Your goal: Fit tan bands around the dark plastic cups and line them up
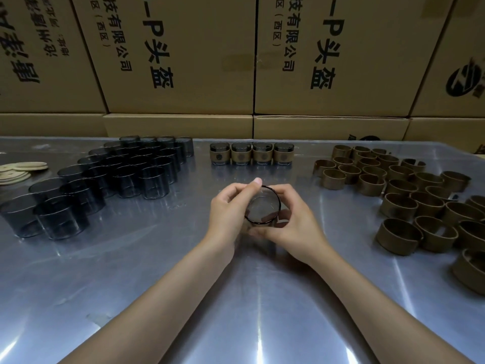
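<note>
Steel table [157, 271], scuffed, glare-streaked; printed cartons [183, 61] stacked behind. Bare cups [126, 169] left, loose bands [409, 190] right, four banded cups [251, 153] rowed at rear. Left hand [231, 206] and right hand [294, 224] curl around one cup [262, 206] at centre.

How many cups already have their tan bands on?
4. They stand side by side in a row at the back of the table: first, second, third, fourth.
</note>
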Motion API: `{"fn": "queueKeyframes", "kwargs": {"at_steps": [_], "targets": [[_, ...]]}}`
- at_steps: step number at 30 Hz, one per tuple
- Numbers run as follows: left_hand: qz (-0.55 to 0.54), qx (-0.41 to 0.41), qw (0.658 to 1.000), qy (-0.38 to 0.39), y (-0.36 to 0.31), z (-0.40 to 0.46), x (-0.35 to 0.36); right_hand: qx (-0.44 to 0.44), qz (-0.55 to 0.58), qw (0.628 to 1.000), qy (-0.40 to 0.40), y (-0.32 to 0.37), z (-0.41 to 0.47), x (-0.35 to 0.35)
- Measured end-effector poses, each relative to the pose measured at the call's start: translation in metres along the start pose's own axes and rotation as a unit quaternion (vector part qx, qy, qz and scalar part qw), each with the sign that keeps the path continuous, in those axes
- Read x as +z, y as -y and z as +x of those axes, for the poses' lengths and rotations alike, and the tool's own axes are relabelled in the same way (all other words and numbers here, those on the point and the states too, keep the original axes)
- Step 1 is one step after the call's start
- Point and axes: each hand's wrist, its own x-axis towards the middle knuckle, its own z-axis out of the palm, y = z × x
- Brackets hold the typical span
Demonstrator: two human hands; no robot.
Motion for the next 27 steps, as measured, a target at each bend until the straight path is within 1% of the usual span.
{"fn": "queueKeyframes", "kwargs": {"at_steps": [3,6,9,12,14,16,19,21,24,25,27], "targets": [[-0.034,-0.043,0.998,0.035,-0.006,0.003,-0.007,0.017,0.038,0.999,-0.005,-0.001,0.002,-0.002],[-0.032,-0.056,0.993,0.094,-0.006,0.010,-0.015,0.039,0.078,0.996,-0.005,-0.003,0.003,-0.003],[-0.007,-0.042,0.984,0.173,-0.004,0.016,-0.024,0.060,0.111,0.992,-0.007,-0.006,0.005,-0.005],[-0.023,-0.013,0.964,0.264,-0.001,0.021,-0.034,0.073,0.131,0.989,-0.001,-0.006,0.006,-0.008],[-0.005,0.023,0.958,0.287,0.000,0.021,-0.036,0.076,0.139,0.987,0.000,-0.005,0.006,-0.009],[0.066,0.070,0.961,0.260,0.001,0.017,-0.032,0.076,0.131,0.988,0.001,-0.004,0.005,-0.009],[0.156,0.118,0.963,0.186,0.004,0.012,-0.025,0.065,0.105,0.992,-0.004,-0.003,0.003,-0.005],[0.175,0.133,0.966,0.139,0.006,0.008,-0.018,0.054,0.082,0.995,-0.001,-0.002,0.001,-0.002],[0.207,0.151,0.965,0.056,0.011,0.004,-0.008,0.017,0.003,1.000,0.013,0.002,-0.003,0.002],[0.196,0.149,0.968,0.040,0.011,0.002,-0.006,0.002,-0.024,1.000,0.012,0.005,-0.004,0.003],[0.168,0.133,0.976,0.030,0.010,0.001,-0.004,-0.016,-0.046,0.999,0.001,0.008,-0.005,0.004]]}}
